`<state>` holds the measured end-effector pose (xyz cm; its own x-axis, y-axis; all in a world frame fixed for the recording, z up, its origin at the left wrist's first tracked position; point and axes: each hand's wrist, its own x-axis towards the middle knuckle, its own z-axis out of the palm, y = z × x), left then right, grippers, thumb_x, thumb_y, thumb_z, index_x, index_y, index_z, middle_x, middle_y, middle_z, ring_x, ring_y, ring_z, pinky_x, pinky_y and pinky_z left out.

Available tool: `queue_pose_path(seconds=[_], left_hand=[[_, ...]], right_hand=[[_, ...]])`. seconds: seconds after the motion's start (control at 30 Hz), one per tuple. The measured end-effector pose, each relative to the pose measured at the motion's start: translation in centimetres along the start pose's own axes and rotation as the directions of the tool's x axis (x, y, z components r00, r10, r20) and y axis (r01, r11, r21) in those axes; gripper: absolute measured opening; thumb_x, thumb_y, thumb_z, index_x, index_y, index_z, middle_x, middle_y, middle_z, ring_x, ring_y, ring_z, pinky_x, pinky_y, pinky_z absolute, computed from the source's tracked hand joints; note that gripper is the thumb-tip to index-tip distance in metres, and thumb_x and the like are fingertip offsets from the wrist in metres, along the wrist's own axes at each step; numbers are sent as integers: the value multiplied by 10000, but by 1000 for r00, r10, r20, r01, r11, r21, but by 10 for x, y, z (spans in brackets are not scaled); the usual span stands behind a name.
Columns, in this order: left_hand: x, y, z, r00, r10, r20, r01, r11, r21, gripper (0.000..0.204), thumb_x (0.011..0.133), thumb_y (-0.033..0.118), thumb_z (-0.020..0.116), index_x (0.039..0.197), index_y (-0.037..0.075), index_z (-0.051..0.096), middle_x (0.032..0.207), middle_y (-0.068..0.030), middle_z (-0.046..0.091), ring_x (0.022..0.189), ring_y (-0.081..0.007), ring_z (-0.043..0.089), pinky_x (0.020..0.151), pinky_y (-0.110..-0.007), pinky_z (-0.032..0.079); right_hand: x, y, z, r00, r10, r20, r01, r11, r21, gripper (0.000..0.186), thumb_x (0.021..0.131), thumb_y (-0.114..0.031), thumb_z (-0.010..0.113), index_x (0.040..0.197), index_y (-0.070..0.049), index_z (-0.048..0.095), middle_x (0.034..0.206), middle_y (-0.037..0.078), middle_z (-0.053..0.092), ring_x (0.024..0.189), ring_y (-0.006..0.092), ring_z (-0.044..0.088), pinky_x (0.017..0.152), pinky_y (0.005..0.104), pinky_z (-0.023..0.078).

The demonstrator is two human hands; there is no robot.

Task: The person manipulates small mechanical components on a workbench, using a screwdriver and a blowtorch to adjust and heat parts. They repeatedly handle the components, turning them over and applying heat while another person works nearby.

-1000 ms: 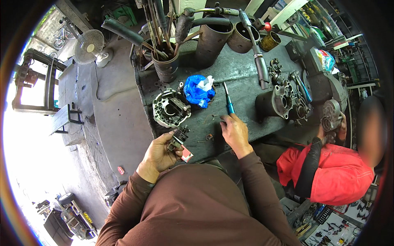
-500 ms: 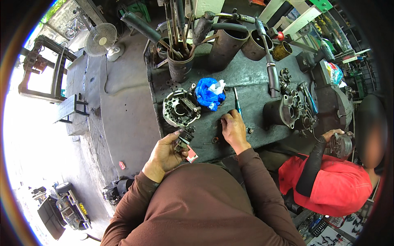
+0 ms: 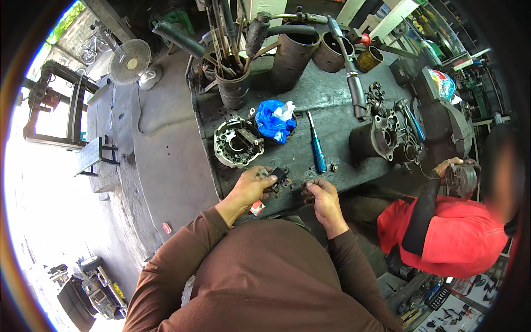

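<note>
Near the front edge of the dark workbench (image 3: 305,88), my left hand (image 3: 251,188) holds a small black mechanical part (image 3: 280,176). To its right, my right hand (image 3: 322,200) pinches something small and dark that I cannot make out. A screwdriver with a blue handle (image 3: 317,152) lies just beyond my right hand. A silver cast housing (image 3: 237,141) sits beyond my left hand, beside a container stuffed with blue plastic and white material (image 3: 275,119). A small red and white box (image 3: 258,206) lies below my left hand.
At my right, a co-worker in red (image 3: 448,232) holds a grey casting (image 3: 460,178). Metal housings and tools (image 3: 384,138) crowd the bench's right side; tubes of rods and bars (image 3: 233,88) line the back. A fan (image 3: 127,62) stands at the back left.
My left hand has moved rightward and up with the black part. My right hand has drawn back from beside the screwdriver toward me, nearer my left hand.
</note>
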<state>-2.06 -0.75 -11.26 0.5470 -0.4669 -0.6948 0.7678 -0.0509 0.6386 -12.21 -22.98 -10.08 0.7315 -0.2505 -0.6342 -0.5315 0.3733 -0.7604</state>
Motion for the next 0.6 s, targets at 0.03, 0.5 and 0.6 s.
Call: queue_pose_path(seconds=[0.03,0.5,0.6], left_hand=[[7,1,4,999,0,-46,5,992,129,414,1031,148,699,1408,58,553,1037,-53,676,956,-159,661,787,-374,582],[-5,19,9,919,391,-58,-161,504,848,643,946,289,737,1453,-30,501,1108,-269,743,1016,-317,753,893,-421,578],[-41,31,6,948,305,90,-262,590,764,545,939,338,753,1308,-51,648,1126,-276,743,1056,-331,746,926,-423,560]], right_hand=[[-3,3,-1,999,-21,-26,21,1000,3,70,1012,-116,633,1005,-56,667,977,32,697,829,132,654,685,294,507],[-22,-12,15,998,12,59,-24,978,208,159,1027,-148,650,924,-26,648,791,59,652,617,124,568,556,284,457],[-23,-23,28,990,64,124,-96,959,267,157,1031,-158,664,928,-41,645,768,39,629,599,123,539,576,287,458]])
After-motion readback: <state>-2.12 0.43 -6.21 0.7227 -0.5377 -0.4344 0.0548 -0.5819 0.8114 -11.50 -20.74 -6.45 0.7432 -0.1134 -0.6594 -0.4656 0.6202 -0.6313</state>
